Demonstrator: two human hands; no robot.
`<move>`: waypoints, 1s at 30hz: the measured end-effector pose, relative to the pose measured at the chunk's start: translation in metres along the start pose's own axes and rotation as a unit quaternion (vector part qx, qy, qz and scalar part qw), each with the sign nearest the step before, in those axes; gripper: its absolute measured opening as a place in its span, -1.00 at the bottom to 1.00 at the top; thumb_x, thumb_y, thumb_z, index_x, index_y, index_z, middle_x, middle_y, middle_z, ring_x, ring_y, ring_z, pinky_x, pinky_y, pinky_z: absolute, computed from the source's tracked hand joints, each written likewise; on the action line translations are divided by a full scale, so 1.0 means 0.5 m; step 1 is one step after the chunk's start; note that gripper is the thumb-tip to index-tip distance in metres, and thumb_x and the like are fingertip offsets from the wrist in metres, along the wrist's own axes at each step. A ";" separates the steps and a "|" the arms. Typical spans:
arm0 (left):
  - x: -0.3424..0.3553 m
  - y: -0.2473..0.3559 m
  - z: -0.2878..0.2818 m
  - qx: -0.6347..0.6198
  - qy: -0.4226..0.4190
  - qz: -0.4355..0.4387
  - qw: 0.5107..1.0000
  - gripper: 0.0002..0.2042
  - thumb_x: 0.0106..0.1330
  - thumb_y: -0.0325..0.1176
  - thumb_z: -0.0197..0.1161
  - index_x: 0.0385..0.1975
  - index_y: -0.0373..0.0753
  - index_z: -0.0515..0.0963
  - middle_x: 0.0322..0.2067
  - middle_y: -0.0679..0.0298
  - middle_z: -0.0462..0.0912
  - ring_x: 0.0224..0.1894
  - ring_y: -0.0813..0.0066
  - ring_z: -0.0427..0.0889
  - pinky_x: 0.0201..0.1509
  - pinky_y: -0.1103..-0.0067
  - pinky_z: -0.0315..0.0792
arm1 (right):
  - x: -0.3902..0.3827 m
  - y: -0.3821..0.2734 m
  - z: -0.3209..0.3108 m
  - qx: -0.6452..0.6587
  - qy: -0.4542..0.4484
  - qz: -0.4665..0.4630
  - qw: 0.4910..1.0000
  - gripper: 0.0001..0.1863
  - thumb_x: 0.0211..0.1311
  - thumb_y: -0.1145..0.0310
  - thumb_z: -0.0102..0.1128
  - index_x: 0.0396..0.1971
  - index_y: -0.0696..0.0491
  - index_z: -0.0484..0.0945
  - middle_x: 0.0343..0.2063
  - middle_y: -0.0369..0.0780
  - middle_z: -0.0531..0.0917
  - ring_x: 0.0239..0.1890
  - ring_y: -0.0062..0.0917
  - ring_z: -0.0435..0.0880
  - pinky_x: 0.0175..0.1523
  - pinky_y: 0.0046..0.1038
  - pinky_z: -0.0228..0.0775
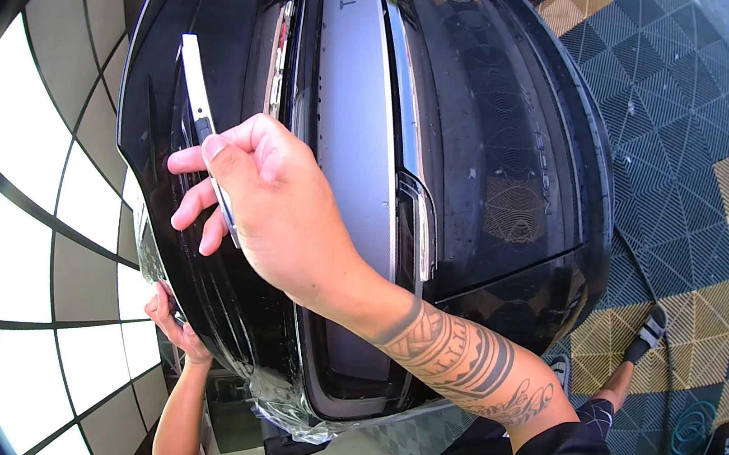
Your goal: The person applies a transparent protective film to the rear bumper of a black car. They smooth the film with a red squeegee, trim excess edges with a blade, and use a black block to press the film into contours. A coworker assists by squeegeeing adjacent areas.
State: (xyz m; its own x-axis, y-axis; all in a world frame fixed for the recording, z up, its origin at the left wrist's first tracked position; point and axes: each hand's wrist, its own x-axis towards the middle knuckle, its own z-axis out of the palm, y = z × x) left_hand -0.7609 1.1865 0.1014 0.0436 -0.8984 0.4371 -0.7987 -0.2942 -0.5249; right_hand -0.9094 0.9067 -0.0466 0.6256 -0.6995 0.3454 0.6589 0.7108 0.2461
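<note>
In my right hand (272, 198) is a slim snap-off knife (195, 84), pinched between thumb and fingers with its white, flat end pointing up and away from me. The hand is over the glossy black rear of a car (227, 11), and how far it is above the surface I cannot tell. My left hand (179, 328) is at the car's left edge, low in view, with its fingers bent. Clear film (142, 241) hangs along that edge beside its fingertips. A dark bit shows between the fingers, too little to name.
More crumpled clear film (295, 419) hangs off the car's near corner. Bright light panels (11, 248) stand at left. Grey and yellow floor tiles (668, 128) lie at right, with a dark cable (648, 290) and a coiled green hose (693, 430). A slide-clad foot (651, 328) stands there.
</note>
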 end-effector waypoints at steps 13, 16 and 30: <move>0.008 0.014 0.004 -0.008 0.018 -0.003 1.000 -0.20 0.34 0.24 -0.14 0.27 -0.44 0.27 -0.20 0.19 0.30 -0.16 0.36 0.30 -0.11 0.47 0.22 | 0.043 -0.031 0.003 0.035 0.040 0.026 0.998 -0.74 0.45 0.32 -0.07 -0.26 0.27 0.36 -0.11 0.07 0.60 -0.46 -0.50 0.65 -0.44 -0.59 0.48; 0.009 0.016 0.005 -0.016 0.024 -0.002 1.000 -0.21 0.35 0.23 -0.14 0.28 -0.44 0.26 -0.20 0.19 0.31 -0.16 0.36 0.30 -0.11 0.47 0.22 | 0.016 -0.018 0.013 0.021 0.037 0.012 0.999 -0.74 0.45 0.32 -0.06 -0.27 0.26 0.35 -0.11 0.07 0.60 -0.44 -0.49 0.67 -0.48 -0.61 0.45; 0.003 0.004 0.002 -0.039 0.016 0.004 0.999 -0.22 0.36 0.23 -0.15 0.25 -0.46 0.30 -0.20 0.19 0.32 -0.14 0.35 0.29 -0.13 0.49 0.20 | -0.025 -0.063 -0.036 -0.062 0.091 0.052 0.993 -0.73 0.46 0.19 -0.08 -0.38 0.07 0.38 -0.56 -0.33 0.44 -0.69 -0.76 0.25 -0.62 -0.70 0.02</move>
State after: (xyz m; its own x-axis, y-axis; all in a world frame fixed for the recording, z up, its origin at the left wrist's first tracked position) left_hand -0.7618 1.1840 0.1002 0.0183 -0.8893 0.4570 -0.8430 -0.2595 -0.4712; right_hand -0.9306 0.8917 -0.0751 0.7511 -0.6319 0.1913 0.6255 0.7738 0.1002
